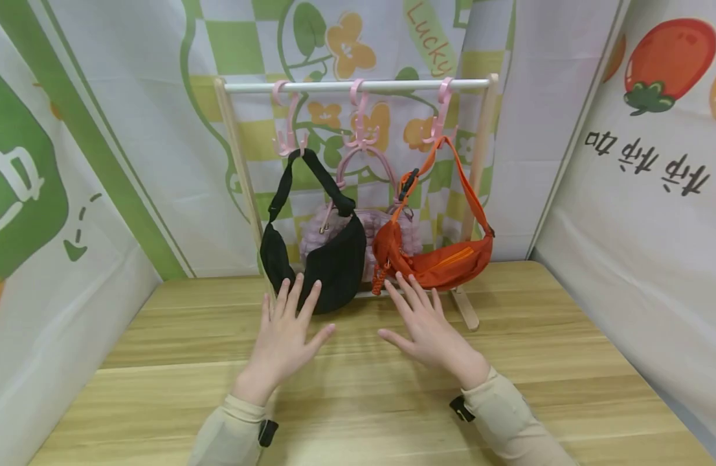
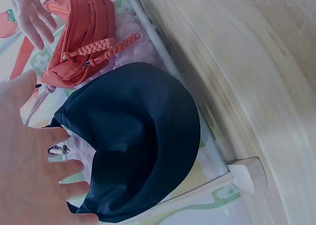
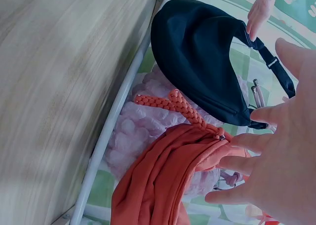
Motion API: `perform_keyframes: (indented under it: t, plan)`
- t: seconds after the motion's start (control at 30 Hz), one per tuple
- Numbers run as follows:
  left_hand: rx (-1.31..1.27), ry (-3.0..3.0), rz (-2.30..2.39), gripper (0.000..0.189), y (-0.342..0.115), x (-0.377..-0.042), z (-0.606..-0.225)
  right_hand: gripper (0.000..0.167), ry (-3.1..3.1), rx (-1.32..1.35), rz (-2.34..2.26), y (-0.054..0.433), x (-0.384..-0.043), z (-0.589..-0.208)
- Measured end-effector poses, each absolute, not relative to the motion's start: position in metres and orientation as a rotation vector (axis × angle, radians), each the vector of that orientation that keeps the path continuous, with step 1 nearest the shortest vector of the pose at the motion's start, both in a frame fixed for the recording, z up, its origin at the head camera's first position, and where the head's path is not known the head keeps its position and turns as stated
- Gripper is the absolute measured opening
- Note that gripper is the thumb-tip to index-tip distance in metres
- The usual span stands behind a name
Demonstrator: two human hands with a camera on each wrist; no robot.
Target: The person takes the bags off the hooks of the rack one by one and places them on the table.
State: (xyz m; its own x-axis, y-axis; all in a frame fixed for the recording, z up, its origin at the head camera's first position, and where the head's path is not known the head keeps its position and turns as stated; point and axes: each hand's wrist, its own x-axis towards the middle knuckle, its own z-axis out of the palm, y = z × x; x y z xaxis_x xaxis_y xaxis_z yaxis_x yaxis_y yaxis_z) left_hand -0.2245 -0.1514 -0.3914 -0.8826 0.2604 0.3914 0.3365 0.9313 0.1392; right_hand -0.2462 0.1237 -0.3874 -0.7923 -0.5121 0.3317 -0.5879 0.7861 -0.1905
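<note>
My left hand (image 1: 285, 343) is spread with straight fingers in front of a black shoulder bag (image 1: 337, 265), which hangs by its strap from a pink hook (image 1: 289, 129). In the head view my right hand (image 1: 430, 330), fingers also spread, is before an orange bag (image 1: 445, 262) with a braided zip pull (image 1: 380, 278). Neither hand holds anything; whether the fingertips touch the bags I cannot tell. Behind these two, a puffy lilac bag (image 1: 413, 236) hangs from the middle pink hook (image 1: 360, 123), partly hidden. A third pink hook (image 1: 444, 110) carries the orange bag's strap.
The hooks hang on the white bar (image 1: 323, 86) of a small wooden-sided rack standing at the back of a wood-grain table (image 1: 358, 401). One foot of the rack (image 1: 465, 310) points forward at the right. Printed curtains (image 1: 632, 213) enclose the sides and back.
</note>
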Motion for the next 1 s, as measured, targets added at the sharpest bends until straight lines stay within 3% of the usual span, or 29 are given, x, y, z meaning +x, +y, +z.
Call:
perform_keyframes:
  t: [1.0]
  plan:
    - [-0.426,-2.683,-0.320,0.077,-0.165,-0.235,-0.373,0.080,-2.636,0.915,0.442,0.106,-0.264,-0.374]
